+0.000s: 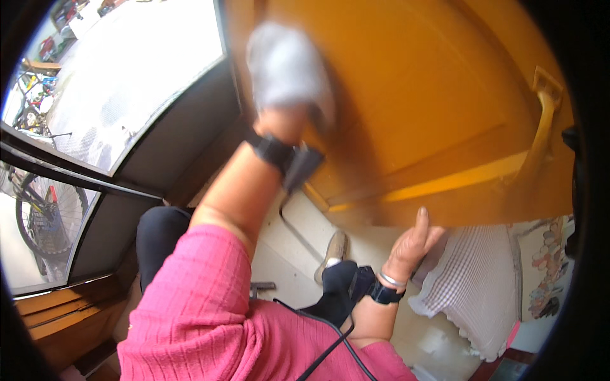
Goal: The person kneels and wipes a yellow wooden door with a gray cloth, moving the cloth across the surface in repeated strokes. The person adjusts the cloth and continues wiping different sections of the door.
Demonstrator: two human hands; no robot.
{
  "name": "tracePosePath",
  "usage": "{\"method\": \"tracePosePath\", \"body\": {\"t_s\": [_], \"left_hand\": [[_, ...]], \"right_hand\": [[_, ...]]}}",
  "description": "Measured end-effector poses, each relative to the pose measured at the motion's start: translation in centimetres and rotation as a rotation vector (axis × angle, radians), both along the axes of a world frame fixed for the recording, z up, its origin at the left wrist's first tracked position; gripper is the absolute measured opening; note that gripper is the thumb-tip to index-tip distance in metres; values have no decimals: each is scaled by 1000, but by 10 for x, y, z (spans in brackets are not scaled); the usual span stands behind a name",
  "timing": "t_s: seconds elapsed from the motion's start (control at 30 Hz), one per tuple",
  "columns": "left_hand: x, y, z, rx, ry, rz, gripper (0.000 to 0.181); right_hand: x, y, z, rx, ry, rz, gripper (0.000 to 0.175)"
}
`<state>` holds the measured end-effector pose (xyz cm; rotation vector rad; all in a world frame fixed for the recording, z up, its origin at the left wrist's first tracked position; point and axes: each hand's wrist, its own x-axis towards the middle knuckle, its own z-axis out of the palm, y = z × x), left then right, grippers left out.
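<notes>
My left hand (286, 90) is wrapped in or covered by a white cloth (286, 62), blurred, against the upper left part of an orange-brown wooden door (429, 95); its fingers are hidden. At the door's near edge, my right hand (414, 243) grips with the thumb on the face and the other fingers mostly hidden behind it. A lever handle (547, 114) sits on the door at the right. Both wrists wear black straps, and cables hang from them.
A dark-framed mesh screen (176, 128) stands at the left, with a bicycle (47, 214) beyond it. Below the door lie pale floor tiles (281, 243) and my shoe (333, 252). A checked, ruffled cloth (476, 285) hangs at the right, beside a flower-patterned surface (548, 266).
</notes>
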<state>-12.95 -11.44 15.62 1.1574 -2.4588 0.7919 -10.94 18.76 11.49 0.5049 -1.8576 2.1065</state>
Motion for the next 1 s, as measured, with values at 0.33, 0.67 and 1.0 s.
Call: {"method": "tracePosePath", "body": {"t_s": [0.33,0.67,1.0], "left_hand": [[2,104,-61,-295,-117,37,23],[15,85,-90,791,-379,-353,39],[26,154,-111,658,-155,-205,32]], "right_hand": [[2,-5,6,92,-20,-59,54],[1,-9,9,55,2,-46,54],[-2,-2,1,106,22,-43,50]]}}
